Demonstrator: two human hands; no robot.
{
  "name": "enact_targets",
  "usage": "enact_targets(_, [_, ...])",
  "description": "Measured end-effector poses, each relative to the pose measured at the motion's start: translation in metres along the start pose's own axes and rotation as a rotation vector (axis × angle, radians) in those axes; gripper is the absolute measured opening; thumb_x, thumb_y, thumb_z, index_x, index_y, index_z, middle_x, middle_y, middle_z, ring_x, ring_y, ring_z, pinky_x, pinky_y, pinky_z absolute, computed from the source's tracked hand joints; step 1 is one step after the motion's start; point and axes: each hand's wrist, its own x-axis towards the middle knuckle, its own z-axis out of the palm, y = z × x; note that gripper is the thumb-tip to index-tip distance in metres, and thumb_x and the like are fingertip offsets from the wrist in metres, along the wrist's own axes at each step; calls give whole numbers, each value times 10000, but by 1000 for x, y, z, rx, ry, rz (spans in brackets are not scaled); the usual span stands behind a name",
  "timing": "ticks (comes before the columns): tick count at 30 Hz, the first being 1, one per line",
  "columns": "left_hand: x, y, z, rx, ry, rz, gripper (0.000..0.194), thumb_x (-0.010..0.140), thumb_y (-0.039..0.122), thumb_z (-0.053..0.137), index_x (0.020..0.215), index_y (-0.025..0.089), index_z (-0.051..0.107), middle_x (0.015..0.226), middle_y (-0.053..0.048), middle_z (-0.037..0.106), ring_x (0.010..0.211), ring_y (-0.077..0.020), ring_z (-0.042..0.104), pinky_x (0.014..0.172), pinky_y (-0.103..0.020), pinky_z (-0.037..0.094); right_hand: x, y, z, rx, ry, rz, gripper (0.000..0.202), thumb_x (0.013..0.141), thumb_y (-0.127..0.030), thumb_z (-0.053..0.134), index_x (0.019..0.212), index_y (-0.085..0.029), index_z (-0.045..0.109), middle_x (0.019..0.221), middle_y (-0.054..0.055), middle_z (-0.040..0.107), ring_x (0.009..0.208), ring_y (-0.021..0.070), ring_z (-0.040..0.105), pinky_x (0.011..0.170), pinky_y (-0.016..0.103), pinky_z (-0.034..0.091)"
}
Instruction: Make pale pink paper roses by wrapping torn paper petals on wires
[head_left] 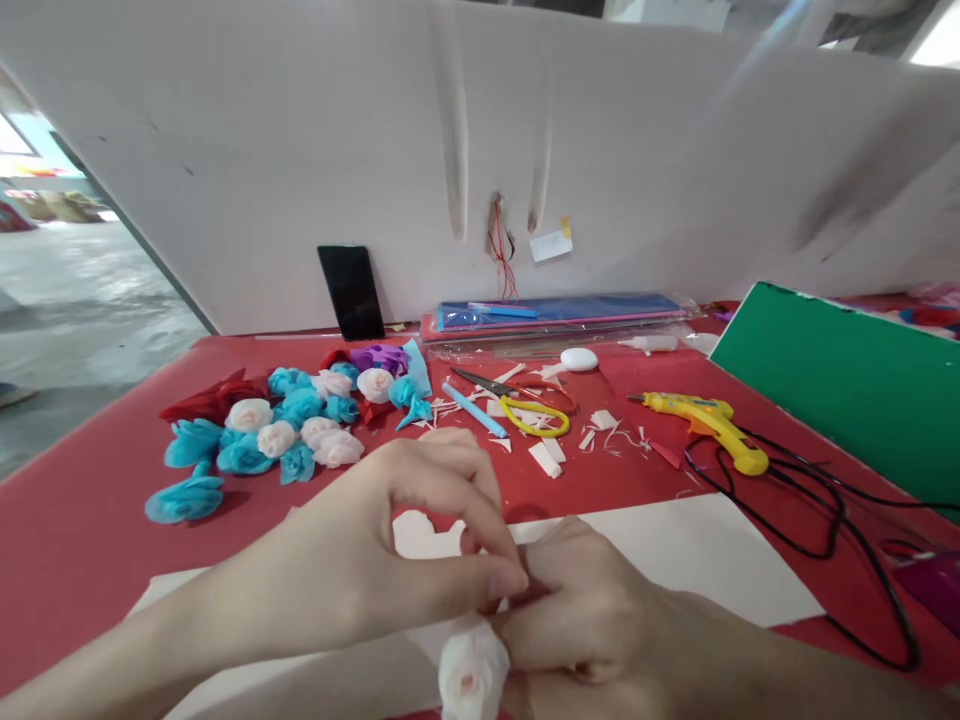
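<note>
A pale pink-white crepe paper rose [472,672] is at the bottom centre, its rolled petals facing me. My right hand [592,610] is closed around its base, with the fingers curled. My left hand [375,530] comes in from the left and pinches thumb and forefinger together against the right hand's fingers. What lies between those fingertips is hidden. Beneath both hands, a white sheet [712,550] is spread on the red table.
Several blue and pale paper flowers [300,405] lie at the left. Scissors [536,415], a light blue pen [475,410] and paper scraps [547,458] are further back. A yellow glue gun [705,420] with a black cable and a green board [840,390] are at the right. A black phone [351,292] leans on the wall.
</note>
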Motion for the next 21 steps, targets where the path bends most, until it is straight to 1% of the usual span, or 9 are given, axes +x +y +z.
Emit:
enact_targets(3, [-1, 5, -3, 107, -13, -51, 114, 806, 263, 709, 746, 318, 789, 699, 51, 648, 652, -88, 535, 613, -165, 443, -5, 1, 1, 44, -27, 137, 232, 852, -85, 537, 674, -119, 683, 679, 12, 586, 572, 78, 508, 532, 178, 403])
enact_targets(5, [-1, 7, -5, 117, -23, -81, 148, 808, 253, 703, 701, 316, 783, 717, 61, 658, 656, -80, 534, 620, -160, 439, -7, 1, 2, 44, -56, 171, 227, 868, -101, 539, 698, -118, 688, 696, 17, 586, 593, 82, 513, 559, 182, 410])
enact_targets(8, [1, 7, -6, 102, -53, -146, 176, 799, 233, 713, 653, 304, 780, 728, 62, 656, 684, -77, 553, 634, -159, 440, -9, 2, 4, 13, -113, 178, 218, 913, -171, 533, 775, -147, 700, 743, 26, 609, 623, 98, 534, 568, 201, 408])
enact_targets(12, [4, 5, -4, 87, -105, -181, 165, 755, 174, 731, 715, 318, 802, 688, 59, 627, 667, -78, 534, 611, -163, 425, -9, 3, 4, -37, -198, 175, 212, 925, -177, 504, 857, -182, 705, 827, 40, 657, 682, 121, 586, 585, 215, 421])
enact_targets(17, [4, 5, -3, 40, -157, -185, 179, 721, 144, 769, 711, 319, 805, 677, 59, 604, 679, -79, 535, 617, -157, 424, -10, 4, 4, -100, -238, 124, 213, 901, -125, 501, 813, -172, 690, 819, 46, 666, 745, 143, 614, 663, 239, 448])
enact_targets(21, [3, 2, -2, 0, -134, -166, 171, 741, 144, 757, 688, 301, 797, 684, 53, 612, 695, -84, 549, 631, -159, 433, -11, 5, 6, -183, -196, 90, 225, 890, -115, 489, 759, -160, 667, 760, 46, 635, 698, 144, 589, 665, 252, 454])
